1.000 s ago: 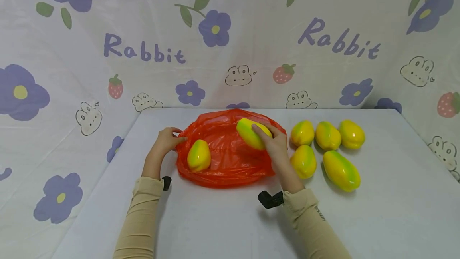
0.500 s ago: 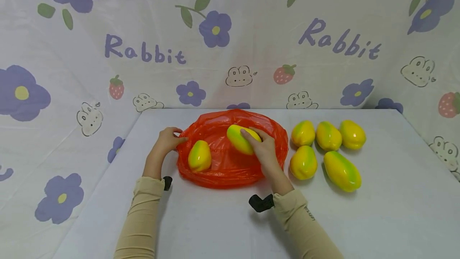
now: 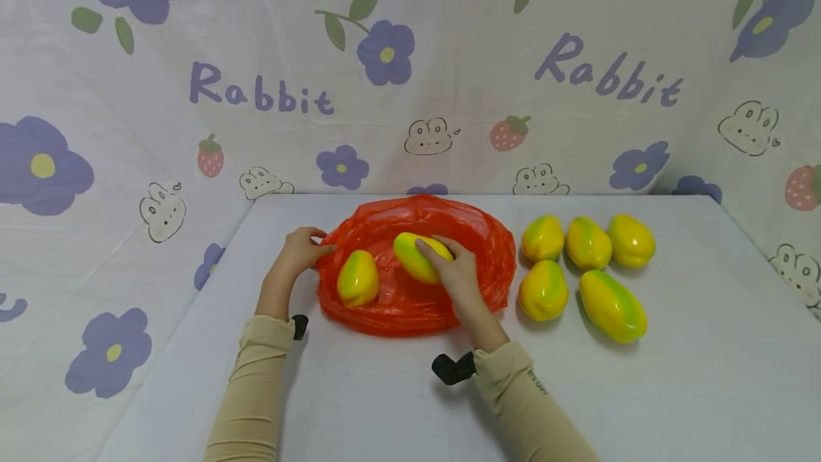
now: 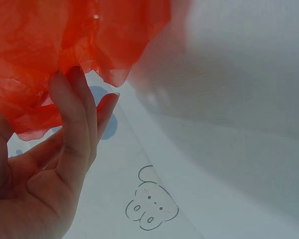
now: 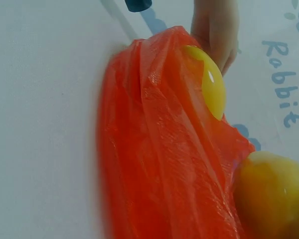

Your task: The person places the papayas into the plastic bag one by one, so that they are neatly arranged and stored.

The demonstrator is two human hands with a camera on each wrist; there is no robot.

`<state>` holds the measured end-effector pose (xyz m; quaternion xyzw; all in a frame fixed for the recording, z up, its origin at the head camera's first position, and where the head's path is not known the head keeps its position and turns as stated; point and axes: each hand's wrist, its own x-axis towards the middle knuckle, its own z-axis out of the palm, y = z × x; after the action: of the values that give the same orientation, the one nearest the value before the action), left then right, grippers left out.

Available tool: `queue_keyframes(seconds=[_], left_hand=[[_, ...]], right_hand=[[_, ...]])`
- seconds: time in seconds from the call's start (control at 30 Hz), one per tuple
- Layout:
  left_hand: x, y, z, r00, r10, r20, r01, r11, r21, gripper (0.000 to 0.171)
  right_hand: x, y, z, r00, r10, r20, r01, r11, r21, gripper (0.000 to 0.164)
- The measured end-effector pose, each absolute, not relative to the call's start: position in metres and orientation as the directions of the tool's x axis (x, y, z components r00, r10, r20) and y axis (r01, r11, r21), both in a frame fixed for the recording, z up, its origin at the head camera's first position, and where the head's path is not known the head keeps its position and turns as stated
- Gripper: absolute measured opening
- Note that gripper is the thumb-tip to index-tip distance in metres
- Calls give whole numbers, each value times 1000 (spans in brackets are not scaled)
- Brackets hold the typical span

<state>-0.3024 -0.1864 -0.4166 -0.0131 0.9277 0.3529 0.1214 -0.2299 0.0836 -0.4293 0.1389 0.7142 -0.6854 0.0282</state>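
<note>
One red plastic bag [image 3: 391,321] lies in the middle of the frame on a white table [image 3: 385,405], and its wide mouth faces up. At the left end of the bag, the left hand [image 3: 296,251] pinches the edge of the plastic between the thumb and the fingers; the left wrist view shows these fingers bent a little against the red film. The right hand [image 3: 458,271] is closed around a yellow fruit with a green stripe [image 3: 412,257], with the thumb on its near side, and holds it tilted over the mouth of the bag, near the centre. Whether this fruit touches the plastic below, I cannot tell. A second fruit [image 3: 358,279] sits in the left part of the bag. To the right of the bag stay five more fruits [image 3: 588,243]: three make an upper row, two are below. Both arms wear beige sleeves [image 3: 249,391], and behind the table hangs a pale cloth [image 3: 462,41] with purple flowers.
</note>
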Motion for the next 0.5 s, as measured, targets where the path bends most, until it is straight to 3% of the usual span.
queue_keyframes(seconds=[0.5], left_hand=[[-303, -184, -416, -971, 67, -228, -101, 752, 652, 53]], right_hand=[[-230, 65, -437, -962, 165, -216, 226, 43, -973, 65]])
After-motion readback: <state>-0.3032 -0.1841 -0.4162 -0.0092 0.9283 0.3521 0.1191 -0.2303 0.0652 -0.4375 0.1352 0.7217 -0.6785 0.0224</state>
